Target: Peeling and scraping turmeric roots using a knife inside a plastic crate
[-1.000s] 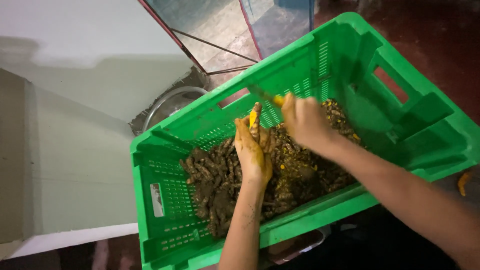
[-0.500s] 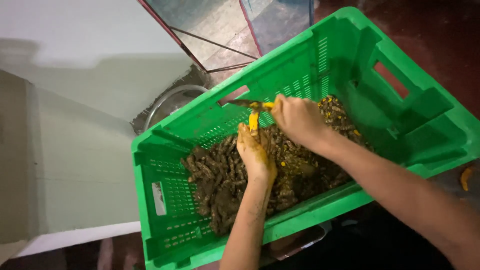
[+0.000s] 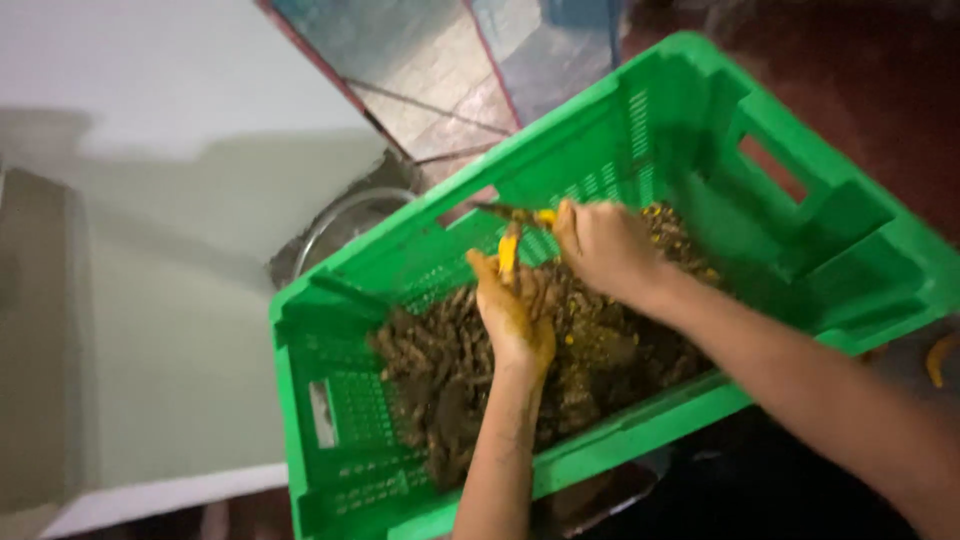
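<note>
Head view: a yellow root piece (image 3: 508,250) is pinched upright in the left hand (image 3: 515,315), so its tip is presented to the right hand (image 3: 600,250), whose fingers are closed on a small knife (image 3: 515,213). Both are kept over the crate (image 3: 860,260), above the brown roots (image 3: 440,370) heaped toward its near edge.

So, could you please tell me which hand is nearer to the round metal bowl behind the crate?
Left. The left hand is over the roots in the crate, nearer the bowl outside the far wall. The right hand is further right.
</note>
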